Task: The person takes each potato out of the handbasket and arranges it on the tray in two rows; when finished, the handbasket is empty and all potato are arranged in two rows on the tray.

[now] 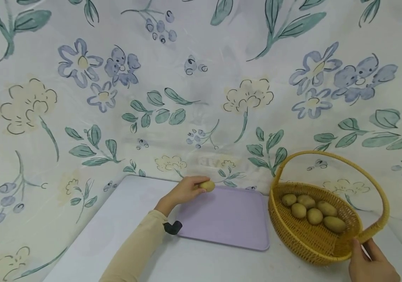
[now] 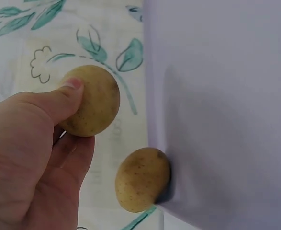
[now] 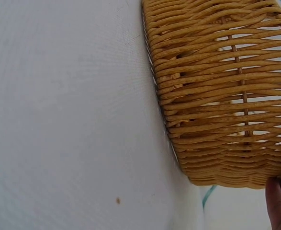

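Note:
My left hand (image 1: 186, 190) pinches a yellow-brown potato (image 1: 207, 186) between thumb and fingers, above the far edge of a lilac tray (image 1: 222, 219). Seen from the left wrist, the held potato (image 2: 93, 100) is raised, and a second potato (image 2: 143, 179) lies at the tray's corner; the hand hides that one from the head view. On the right stands a wicker basket (image 1: 292, 239) with a tall handle and several potatoes (image 1: 315, 216) inside. My right hand (image 1: 372, 262) grips its rim by the handle's near foot. Only fingertips (image 3: 277, 203) show in the right wrist view, against the wicker wall.
The tray lies on a white table (image 1: 116, 219), with the basket close to its right edge. A floral cloth (image 1: 201, 98) hangs as a backdrop behind the table. A black wrist strap piece (image 1: 172, 227) sticks out from the left sleeve over the tray's near left corner.

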The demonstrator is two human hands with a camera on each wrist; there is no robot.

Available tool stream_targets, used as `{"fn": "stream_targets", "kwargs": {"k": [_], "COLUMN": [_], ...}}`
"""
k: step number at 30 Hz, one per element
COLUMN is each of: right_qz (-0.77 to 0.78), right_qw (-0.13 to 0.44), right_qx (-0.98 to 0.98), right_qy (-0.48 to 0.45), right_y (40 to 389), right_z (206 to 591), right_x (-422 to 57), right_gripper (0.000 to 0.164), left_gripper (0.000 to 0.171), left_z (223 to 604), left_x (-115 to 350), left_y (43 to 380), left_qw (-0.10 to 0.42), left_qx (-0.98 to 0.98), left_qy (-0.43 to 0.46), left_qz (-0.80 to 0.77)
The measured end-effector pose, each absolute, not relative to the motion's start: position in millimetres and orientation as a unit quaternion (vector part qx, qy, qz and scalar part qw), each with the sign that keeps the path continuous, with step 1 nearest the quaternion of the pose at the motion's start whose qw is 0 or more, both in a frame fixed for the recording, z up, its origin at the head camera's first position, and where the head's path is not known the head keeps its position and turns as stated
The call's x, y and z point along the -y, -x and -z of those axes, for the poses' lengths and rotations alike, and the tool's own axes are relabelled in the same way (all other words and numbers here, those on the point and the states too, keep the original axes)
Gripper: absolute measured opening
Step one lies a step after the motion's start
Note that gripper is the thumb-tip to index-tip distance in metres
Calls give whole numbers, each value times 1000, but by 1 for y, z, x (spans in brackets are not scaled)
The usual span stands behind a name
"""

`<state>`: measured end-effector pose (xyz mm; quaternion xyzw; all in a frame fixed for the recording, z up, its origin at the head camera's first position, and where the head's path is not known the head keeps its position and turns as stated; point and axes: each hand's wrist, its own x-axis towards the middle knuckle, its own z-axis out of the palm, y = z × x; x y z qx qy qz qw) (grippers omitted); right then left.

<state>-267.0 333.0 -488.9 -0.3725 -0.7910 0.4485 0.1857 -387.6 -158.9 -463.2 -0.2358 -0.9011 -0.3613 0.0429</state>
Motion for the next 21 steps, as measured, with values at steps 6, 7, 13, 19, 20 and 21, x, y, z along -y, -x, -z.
{"fn": "stream_targets", "kwargs": {"k": [6, 7, 13, 19, 20, 21], "right_qz": [-476, -481, -501, -488, -484, -485], "right_qw": [223, 228, 256, 294, 297, 297], "right_qx": [767, 763, 749, 765, 769, 769], "right_qy": [369, 367, 350, 300, 293, 290], "right_y": [266, 266, 265, 263, 263, 263], "right_z": [489, 489, 492, 494, 494, 494], "right_x": [-334, -334, -334, -333, -333, -333], "right_gripper": [47, 47, 45, 42, 42, 42], "left_gripper": [46, 46, 43, 43, 43, 43], "left_z": [470, 470, 473, 478, 479, 480], "left_x": [152, 152, 151, 153, 153, 153], "left_y": [396, 396, 399, 402, 403, 404], "left_qw": [36, 35, 35, 40, 41, 41], "left_qx": [910, 911, 919, 923, 923, 924], "left_qy": [253, 256, 265, 272, 273, 274], "left_qz": [325, 321, 290, 270, 267, 264]}}
